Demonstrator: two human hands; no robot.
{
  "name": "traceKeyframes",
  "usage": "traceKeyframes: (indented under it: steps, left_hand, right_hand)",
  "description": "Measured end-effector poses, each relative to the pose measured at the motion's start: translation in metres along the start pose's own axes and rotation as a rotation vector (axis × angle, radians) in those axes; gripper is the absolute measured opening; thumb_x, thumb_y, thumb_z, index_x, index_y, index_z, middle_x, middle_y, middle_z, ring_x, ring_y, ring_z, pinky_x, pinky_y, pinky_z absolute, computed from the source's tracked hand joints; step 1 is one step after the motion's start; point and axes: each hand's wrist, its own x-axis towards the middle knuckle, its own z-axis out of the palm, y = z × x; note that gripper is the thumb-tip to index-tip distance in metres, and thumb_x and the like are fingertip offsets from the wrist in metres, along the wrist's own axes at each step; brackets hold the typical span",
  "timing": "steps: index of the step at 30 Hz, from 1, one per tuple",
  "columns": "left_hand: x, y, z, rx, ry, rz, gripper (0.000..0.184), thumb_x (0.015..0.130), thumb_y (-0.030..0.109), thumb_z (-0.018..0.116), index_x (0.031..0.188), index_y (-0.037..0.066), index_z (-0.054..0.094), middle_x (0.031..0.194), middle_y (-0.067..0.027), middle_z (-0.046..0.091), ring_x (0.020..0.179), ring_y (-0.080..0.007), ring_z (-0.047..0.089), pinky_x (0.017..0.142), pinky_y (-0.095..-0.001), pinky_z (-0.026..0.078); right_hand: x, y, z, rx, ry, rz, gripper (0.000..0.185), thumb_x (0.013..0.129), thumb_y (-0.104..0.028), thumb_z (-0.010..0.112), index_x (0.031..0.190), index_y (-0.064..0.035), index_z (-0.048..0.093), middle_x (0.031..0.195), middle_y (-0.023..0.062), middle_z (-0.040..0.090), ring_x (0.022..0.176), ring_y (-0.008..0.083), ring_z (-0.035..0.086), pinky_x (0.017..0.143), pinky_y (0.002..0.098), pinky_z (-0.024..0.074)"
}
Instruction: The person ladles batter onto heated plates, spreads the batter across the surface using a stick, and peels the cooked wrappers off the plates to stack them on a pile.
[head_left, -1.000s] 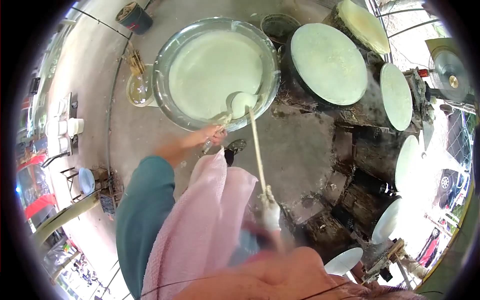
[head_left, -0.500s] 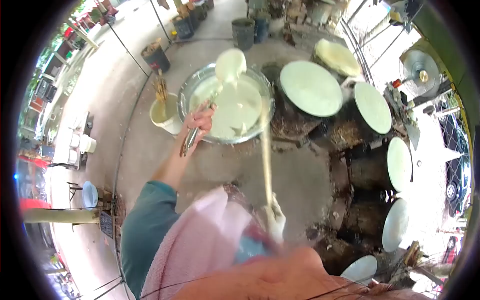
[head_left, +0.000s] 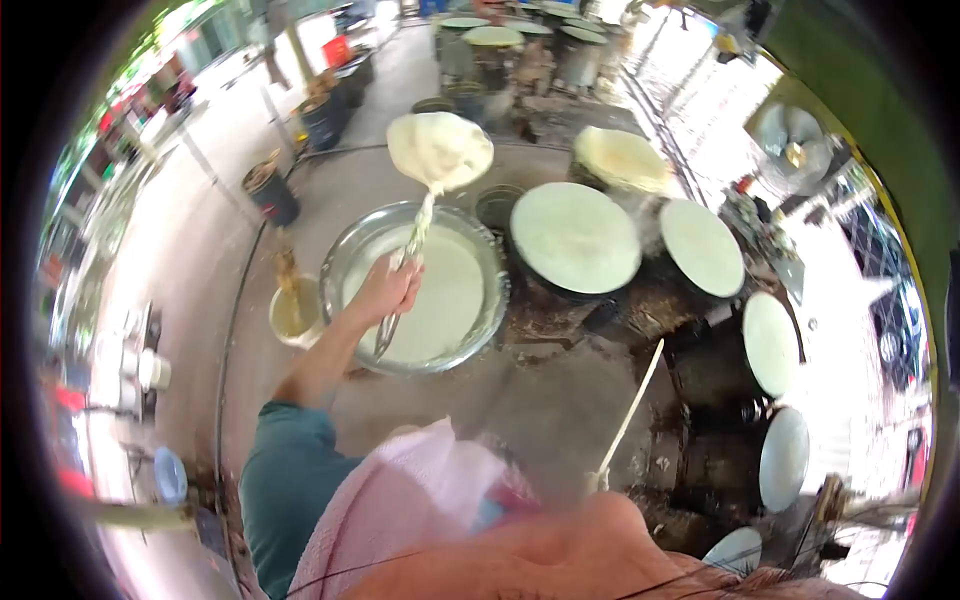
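Note:
My left hand [head_left: 392, 288] is closed round the handle of a ladle [head_left: 440, 150], whose wide bowl is coated in pale liquid and raised above the far rim of a large metal basin [head_left: 497, 318]. Pale, creamy liquid [head_left: 440, 300] fills the basin. A thin light stick [head_left: 632, 410] slants up at lower right. At its lower end, my right hand [head_left: 597, 482] shows only as a small pale patch, mostly hidden by my own body, so its fingers cannot be made out.
Round pale-topped drums [head_left: 576, 238] curve along the right side, more beyond them. A bucket [head_left: 298, 318] with a brush-like bundle stands left of the basin, a dark bucket [head_left: 272, 195] behind it. A fan [head_left: 795, 150] is at upper right.
The ladle has risen out of the basin and swung forward in my left hand. The stick has left the basin and moved right with my right hand. The view has tilted up.

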Motion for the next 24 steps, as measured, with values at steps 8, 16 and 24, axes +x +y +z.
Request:
traceKeyframes:
  steps: [8, 16, 24]
  left_hand:
    - [0.083, -0.057, 0.162, -0.353, -1.157, -0.443, 0.036, 0.099, 0.035, 0.041, 0.094, 0.0, 0.052, 0.054, 0.0047, 0.034, 0.031, -0.006, 0.033, 0.033, -0.0228, 0.029]
    - [-0.016, -0.062, 0.447, -0.008, -1.585, -0.761, 0.028, 0.098, 0.026, 0.045, 0.093, 0.0, 0.054, 0.057, 0.0061, 0.036, 0.034, -0.0038, 0.029, 0.036, -0.0231, 0.023]
    - [-0.201, -0.02, 0.707, 0.278, -1.931, -0.7, 0.03, 0.099, 0.029, 0.045, 0.092, 0.001, 0.054, 0.054, 0.0074, 0.035, 0.032, -0.0016, 0.029, 0.036, -0.0218, 0.025]
  right_hand:
    - [-0.005, 0.011, -0.078, -0.019, 0.278, -0.071, 0.043, 0.092, -0.003, 0.057, 0.132, 0.004, 0.046, 0.104, 0.0037, 0.062, 0.091, 0.0096, 0.057, 0.085, 0.0229, 0.0461]
    - [-0.081, 0.015, -0.19, 0.128, 0.905, -0.126, 0.047, 0.093, -0.001, 0.054, 0.138, -0.0005, 0.042, 0.115, 0.0028, 0.058, 0.089, 0.0067, 0.056, 0.079, 0.0202, 0.0472]
    - [-0.082, 0.101, -0.338, 0.453, 1.293, -0.227, 0.049, 0.092, -0.013, 0.06, 0.138, -0.0084, 0.044, 0.083, -0.0082, 0.057, 0.052, -0.0017, 0.037, 0.042, 0.0157, 0.0291]
